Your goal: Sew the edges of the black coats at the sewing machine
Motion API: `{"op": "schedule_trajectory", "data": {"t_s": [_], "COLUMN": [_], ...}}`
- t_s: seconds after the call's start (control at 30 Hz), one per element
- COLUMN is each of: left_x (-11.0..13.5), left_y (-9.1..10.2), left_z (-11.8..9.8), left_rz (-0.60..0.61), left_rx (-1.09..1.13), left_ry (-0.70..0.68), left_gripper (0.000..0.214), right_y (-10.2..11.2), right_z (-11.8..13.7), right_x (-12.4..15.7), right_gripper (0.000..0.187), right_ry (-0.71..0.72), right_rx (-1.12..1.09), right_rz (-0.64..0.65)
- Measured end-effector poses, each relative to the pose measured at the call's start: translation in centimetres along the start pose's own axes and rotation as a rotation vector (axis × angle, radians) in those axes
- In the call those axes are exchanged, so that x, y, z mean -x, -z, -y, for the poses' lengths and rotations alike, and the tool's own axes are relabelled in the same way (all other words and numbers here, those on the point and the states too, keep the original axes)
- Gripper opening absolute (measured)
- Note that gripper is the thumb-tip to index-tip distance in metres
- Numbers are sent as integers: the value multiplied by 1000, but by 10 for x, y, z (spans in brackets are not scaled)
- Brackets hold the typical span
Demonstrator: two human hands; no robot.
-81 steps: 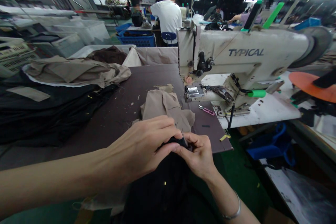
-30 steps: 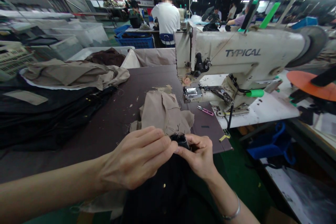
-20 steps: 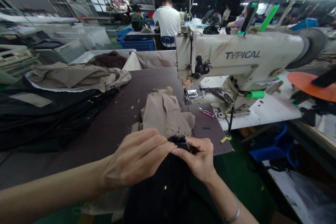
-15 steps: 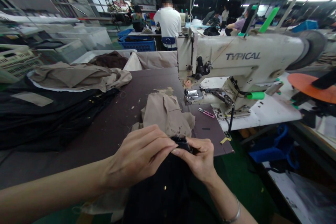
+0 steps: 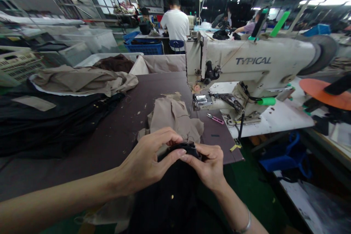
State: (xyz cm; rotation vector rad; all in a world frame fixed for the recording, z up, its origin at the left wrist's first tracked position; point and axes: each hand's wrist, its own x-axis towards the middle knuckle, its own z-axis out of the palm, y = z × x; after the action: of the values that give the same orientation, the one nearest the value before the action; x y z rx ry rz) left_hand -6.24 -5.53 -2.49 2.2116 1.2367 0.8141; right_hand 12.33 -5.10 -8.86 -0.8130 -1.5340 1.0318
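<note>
At the near edge of the bench (image 5: 109, 139), the left hand (image 5: 145, 161) and right hand (image 5: 210, 166) each pinch the top fold of a black garment (image 5: 175, 190), fingertips closed tight on it. Its bulk hangs below the edge, and that weight could drag the small fold from their grip.

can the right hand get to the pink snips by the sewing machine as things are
Probably yes: only bare table lies between the right hand and the pink snips. But its grip is shut on the black fabric, shared with the left hand.
</note>
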Motion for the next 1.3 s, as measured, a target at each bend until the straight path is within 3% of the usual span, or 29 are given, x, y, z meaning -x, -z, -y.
{"op": "schedule_trajectory", "data": {"t_s": [0.3, 0.43, 0.57, 0.7, 0.87, 0.97, 1.13, 1.2, 1.3], "left_x": [-7, -11, -12, -11, -10, -9, -8, -4, 11], "left_y": [-1, 1, 1, -1, -6, -8, -7, -11, -24], "left_z": [2, 3, 3, 3, 6, 5, 3, 7, 22], "left_rz": [-29, 1, 36, 56, -7, -46, -97, -111, -117], "left_rx": [24, 58, 88, 64, -32, -60, -51, -34, -7], "left_ry": [36, 56, 54, 22, -44, -104, -200, -122, 112], "left_gripper": [9, 12, 13, 12, 10, 6, 7, 7, 16], "right_y": [-1, 10, 16, 10, 8, 19, 41, 42, 36], "right_z": [0, 2, 3, -1, -1, 9, 32, 34, 31], "right_x": [1, -2, -4, -1, 2, -7, -36, -44, -51], "right_gripper": [18, 18, 14, 14, 19, 23, 32, 38, 41], "right_ry": [-88, -184, -246, -221, -129, -145, -100, -68, -10], "right_rx": [38, -67, -168, -123, 11, 102, 269, 285, 312], "right_rz": [-14, 15, -35, -106, -158, -40, 410, 458, 384]}}
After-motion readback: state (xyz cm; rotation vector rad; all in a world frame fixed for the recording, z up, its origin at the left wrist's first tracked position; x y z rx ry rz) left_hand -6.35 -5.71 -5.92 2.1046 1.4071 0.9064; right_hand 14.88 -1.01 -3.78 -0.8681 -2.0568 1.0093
